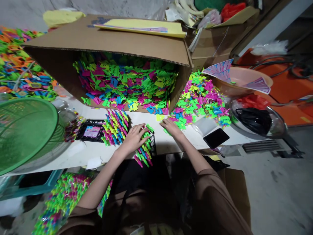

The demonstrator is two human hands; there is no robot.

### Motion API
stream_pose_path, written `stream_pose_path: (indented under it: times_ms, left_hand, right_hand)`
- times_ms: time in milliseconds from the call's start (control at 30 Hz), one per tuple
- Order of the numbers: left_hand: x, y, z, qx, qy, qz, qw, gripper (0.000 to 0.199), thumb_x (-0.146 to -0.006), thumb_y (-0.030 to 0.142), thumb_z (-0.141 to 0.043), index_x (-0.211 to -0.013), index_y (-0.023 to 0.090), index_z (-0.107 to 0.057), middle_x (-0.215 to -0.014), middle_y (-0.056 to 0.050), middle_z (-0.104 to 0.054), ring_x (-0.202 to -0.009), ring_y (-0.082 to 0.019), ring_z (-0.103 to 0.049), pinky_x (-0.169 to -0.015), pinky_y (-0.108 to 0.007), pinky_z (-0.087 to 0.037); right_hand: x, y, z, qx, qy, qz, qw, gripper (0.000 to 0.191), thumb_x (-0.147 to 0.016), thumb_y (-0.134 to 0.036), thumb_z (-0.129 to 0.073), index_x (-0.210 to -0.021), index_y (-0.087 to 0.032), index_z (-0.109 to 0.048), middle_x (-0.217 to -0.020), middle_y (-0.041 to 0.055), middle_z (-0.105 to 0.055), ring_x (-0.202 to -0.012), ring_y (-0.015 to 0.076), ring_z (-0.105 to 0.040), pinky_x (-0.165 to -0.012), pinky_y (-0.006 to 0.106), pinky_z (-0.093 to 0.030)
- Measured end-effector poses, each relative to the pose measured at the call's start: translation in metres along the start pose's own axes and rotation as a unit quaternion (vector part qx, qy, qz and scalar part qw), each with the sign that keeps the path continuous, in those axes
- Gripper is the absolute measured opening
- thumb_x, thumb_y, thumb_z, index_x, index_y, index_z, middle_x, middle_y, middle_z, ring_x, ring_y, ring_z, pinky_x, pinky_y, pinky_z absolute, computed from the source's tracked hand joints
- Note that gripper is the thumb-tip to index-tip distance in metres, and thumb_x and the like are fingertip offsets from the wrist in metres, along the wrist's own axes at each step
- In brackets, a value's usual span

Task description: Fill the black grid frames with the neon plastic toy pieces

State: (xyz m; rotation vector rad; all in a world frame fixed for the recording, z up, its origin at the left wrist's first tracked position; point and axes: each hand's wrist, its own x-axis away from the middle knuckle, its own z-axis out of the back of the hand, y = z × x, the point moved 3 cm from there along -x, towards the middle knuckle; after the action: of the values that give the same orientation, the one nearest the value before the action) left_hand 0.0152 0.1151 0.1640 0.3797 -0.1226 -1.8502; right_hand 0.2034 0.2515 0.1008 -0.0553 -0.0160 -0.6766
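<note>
Plastic pieces [204, 98] on white table [168, 143]

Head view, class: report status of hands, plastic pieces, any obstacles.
Left hand on multicolored plastic pieces. Right hand by loose pile's near edge. Cardboard box beyond both hands.

Left fingers [139, 127] spread, right fingers [166, 124] bent, forearms [193, 157] outstretched

A black phone [216, 138] is laid near a metal bowl [278, 125]; printed sheets [220, 70] are set in a peach basin [244, 75].
</note>
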Motion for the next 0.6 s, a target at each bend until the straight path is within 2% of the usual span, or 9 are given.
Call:
stream_pose_path:
  times_ms: [133,233,300,400,500,567,600]
  left_hand:
    - [0.008,-0.001,0.002,-0.006,-0.003,0.006,1.000,0.039,-0.096,0.044,-0.041,-0.122,0.020,-0.057,-0.136,-0.014,-0.054,-0.125,-0.028,-0.051,-0.105,-0.047,-0.042]
    - [0.014,-0.003,0.003,-0.012,-0.005,0.006,1.000,0.040,-0.096,0.045,-0.040,-0.124,0.020,-0.056,-0.137,-0.014,-0.053,-0.126,-0.028,-0.051,-0.105,-0.048,-0.041]
    - [0.015,-0.003,0.004,-0.017,-0.004,0.003,1.000,0.041,-0.096,0.045,-0.039,-0.124,0.020,-0.056,-0.138,-0.015,-0.053,-0.126,-0.028,-0.051,-0.104,-0.048,-0.042]
    - [0.016,-0.003,0.005,-0.019,0.001,-0.003,1.000,0.041,-0.097,0.045,-0.038,-0.124,0.019,-0.056,-0.137,-0.015,-0.054,-0.126,-0.028,-0.051,-0.104,-0.047,-0.042]
    - [0.016,-0.002,0.006,-0.016,-0.001,-0.001,1.000,0.041,-0.097,0.045,-0.038,-0.123,0.020,-0.056,-0.137,-0.014,-0.053,-0.126,-0.028,-0.051,-0.106,-0.048,-0.041]
    - [0.016,-0.002,0.007,-0.014,-0.007,0.001,1.000,0.042,-0.097,0.046,-0.037,-0.124,0.020,-0.056,-0.138,-0.015,-0.053,-0.127,-0.028,-0.050,-0.106,-0.049,-0.040]
    - [0.016,-0.001,0.008,-0.014,-0.010,0.001,1.000,0.042,-0.097,0.046,-0.036,-0.125,0.020,-0.055,-0.138,-0.015,-0.052,-0.127,-0.028,-0.050,-0.106,-0.050,-0.040]
  right_hand:
    - [0.003,0.006,0.005,0.002,0.013,0.042,0.999,0.020,-0.089,-0.010,-0.052,-0.100,-0.018,-0.067,-0.112,0.0143,-0.060,-0.104,0.0246,-0.053,-0.080,0.033,-0.043]
    - [0.016,0.012,0.008,-0.065,0.079,0.016,0.995,0.022,-0.091,-0.012,-0.047,-0.101,-0.019,-0.065,-0.118,0.0133,-0.060,-0.105,0.0239,-0.054,-0.077,0.033,-0.045]
    - [0.028,0.012,0.005,-0.146,0.130,-0.018,0.981,0.022,-0.092,-0.016,-0.044,-0.100,-0.019,-0.064,-0.113,0.0124,-0.063,-0.101,0.0226,-0.058,-0.076,0.032,-0.046]
    - [0.042,-0.001,-0.013,-0.302,0.182,-0.099,0.931,0.014,-0.088,-0.026,-0.052,-0.091,-0.019,-0.064,-0.090,0.0067,-0.067,-0.079,0.0185,-0.061,-0.071,0.029,-0.048]
    - [0.045,-0.028,-0.040,-0.450,0.186,-0.190,0.852,0.018,-0.080,-0.037,-0.061,-0.076,-0.020,-0.061,-0.067,-0.0004,-0.063,-0.062,0.0152,-0.057,-0.063,0.027,-0.048]
    - [0.040,-0.047,-0.053,-0.520,0.181,-0.194,0.812,0.022,-0.077,-0.041,-0.064,-0.069,-0.020,-0.060,-0.064,-0.0003,-0.064,-0.062,0.0158,-0.059,-0.064,0.028,-0.050]
    - [0.037,-0.056,-0.057,-0.540,0.180,-0.183,0.801,0.023,-0.076,-0.042,-0.065,-0.068,-0.021,-0.061,-0.066,0.0006,-0.066,-0.065,0.0168,-0.061,-0.068,0.029,-0.051]
